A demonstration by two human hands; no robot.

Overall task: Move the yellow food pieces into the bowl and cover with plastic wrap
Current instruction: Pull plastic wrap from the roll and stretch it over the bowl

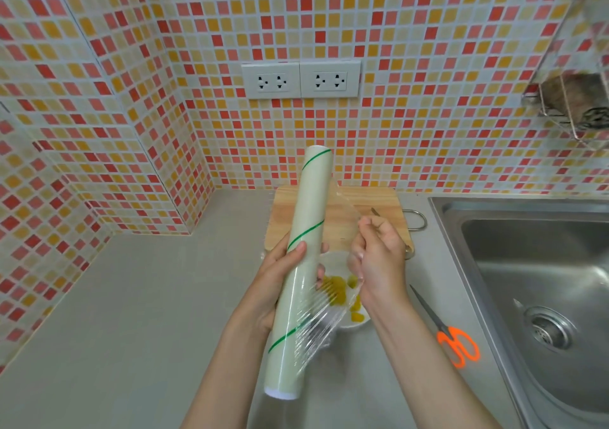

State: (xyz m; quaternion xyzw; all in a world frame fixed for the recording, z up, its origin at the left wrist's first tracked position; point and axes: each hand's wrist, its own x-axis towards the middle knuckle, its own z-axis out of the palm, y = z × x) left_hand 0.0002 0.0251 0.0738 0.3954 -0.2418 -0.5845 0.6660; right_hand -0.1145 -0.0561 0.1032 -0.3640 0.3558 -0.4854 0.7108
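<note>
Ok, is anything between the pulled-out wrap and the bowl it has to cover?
Nothing visible. The plastic wrap hangs directly over the bowl, stretched between the roll in the left hand and the right hand. The scissors lie aside.

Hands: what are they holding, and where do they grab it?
The left hand grips the plastic wrap roll around its middle. The right hand pinches the loose film pulled from it.

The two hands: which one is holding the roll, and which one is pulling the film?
The left hand is wrapped around the plastic wrap roll; the right hand pinches the loose film drawn sideways above the bowl.
</note>
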